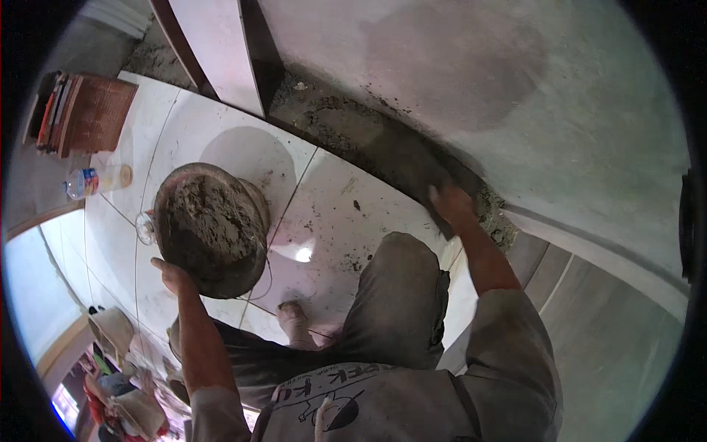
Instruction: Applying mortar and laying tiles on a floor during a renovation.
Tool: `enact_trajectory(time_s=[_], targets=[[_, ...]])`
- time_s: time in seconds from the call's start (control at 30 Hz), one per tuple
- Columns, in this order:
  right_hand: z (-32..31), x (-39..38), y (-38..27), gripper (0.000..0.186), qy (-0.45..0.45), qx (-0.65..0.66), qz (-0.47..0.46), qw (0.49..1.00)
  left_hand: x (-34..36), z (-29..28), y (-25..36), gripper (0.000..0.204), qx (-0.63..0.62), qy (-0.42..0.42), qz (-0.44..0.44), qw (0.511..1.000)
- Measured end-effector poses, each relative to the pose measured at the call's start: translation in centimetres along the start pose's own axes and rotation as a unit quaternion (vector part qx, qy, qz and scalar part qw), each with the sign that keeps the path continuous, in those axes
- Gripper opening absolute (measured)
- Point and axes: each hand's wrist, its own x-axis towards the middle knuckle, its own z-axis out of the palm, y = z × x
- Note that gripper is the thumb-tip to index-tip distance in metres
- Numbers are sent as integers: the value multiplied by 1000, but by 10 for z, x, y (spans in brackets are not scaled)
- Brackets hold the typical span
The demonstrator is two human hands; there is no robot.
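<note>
My left hand is beside the lower-left rim of a dark round bucket of grey mortar, its index finger stretched out; whether it touches the bucket is unclear. My right hand reaches into a strip of wet grey mortar between the white tiles and the plastered wall. Its fingers are bent round a dark, blurred thing that I cannot make out. My bent knee is between my arms, with a foot below the bucket.
A clear plastic bottle and a brown stack of tiles or boards sit at left. A pale upright board stands at the back. A pale bucket and a red-and-grey jumble lie lower left. Grey flooring shows at right.
</note>
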Motion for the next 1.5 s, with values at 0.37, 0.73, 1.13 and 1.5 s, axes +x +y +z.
enact_trajectory(time_s=[0.37,0.73,1.13,1.5], targets=[[-33,-49,59,53,107,-90,-171,975,-16,3,14,84,271,60,100,956],[-156,-101,-289,30,144,-114,-579,794,-39,-11,37,77,156,54,-12,986],[-97,-154,-455,21,61,-389,-531,750,-19,-31,33,75,66,-38,-23,997],[-46,-210,-436,31,-73,-338,-319,882,-1,-36,22,70,-10,-139,-28,990]])
